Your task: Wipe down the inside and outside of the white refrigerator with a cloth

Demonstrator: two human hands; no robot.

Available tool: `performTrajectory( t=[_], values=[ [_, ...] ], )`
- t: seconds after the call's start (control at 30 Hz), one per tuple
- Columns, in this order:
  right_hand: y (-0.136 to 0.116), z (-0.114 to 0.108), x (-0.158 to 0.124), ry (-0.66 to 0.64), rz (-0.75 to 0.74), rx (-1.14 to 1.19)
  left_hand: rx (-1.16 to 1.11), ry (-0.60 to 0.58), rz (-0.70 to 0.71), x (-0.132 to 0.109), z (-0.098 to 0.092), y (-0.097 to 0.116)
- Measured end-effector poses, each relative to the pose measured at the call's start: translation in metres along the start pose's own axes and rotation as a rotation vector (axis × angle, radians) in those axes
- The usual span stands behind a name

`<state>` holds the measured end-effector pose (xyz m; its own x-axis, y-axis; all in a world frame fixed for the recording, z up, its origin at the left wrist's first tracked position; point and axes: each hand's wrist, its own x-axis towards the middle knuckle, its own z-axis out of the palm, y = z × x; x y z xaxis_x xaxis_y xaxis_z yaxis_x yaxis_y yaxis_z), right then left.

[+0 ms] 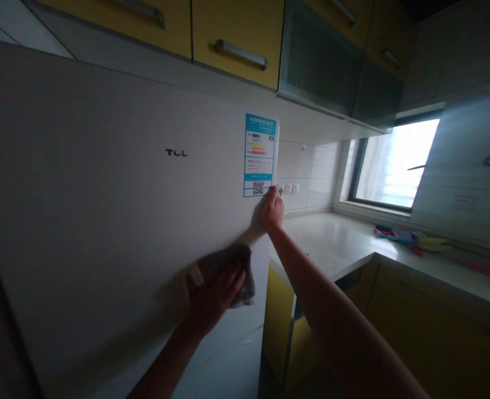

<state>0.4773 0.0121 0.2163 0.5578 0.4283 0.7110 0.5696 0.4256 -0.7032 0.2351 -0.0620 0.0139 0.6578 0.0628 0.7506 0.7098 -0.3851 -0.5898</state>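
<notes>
A light refrigerator door [124, 210] with TCL lettering fills the left and middle of the view. My left hand [213, 293] presses a dark, brownish cleaning cloth [245, 271] against the door's lower middle, its fingers lying over the cloth. Higher up, my right hand [273, 210] grips the door's right edge, with the thumb upward and the other fingers partly hidden. Just above that hand is a blue-and-white energy label [260, 155] stuck on the door.
Yellow wall cabinets [236, 27] hang above the refrigerator. To the right runs a white countertop [319, 238] with colourful gloves or cloths [411, 238] on it, over yellow base cabinets [414, 310]. A bright window [398, 160] and wall sockets [288, 188] are behind.
</notes>
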Motion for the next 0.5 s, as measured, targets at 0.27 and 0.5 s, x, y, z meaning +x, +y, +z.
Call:
performTrajectory(
  t=[0.27, 0.5],
  values=[
    [-0.006, -0.001, -0.003, -0.009, 0.013, -0.064, 0.013, 0.464, -0.848, 0.132, -0.111, -0.206],
    [0.001, -0.003, -0.001, -0.053, 0.019, -0.051, -0.15, 0.196, -0.431, 0.264, -0.093, -0.194]
  ],
)
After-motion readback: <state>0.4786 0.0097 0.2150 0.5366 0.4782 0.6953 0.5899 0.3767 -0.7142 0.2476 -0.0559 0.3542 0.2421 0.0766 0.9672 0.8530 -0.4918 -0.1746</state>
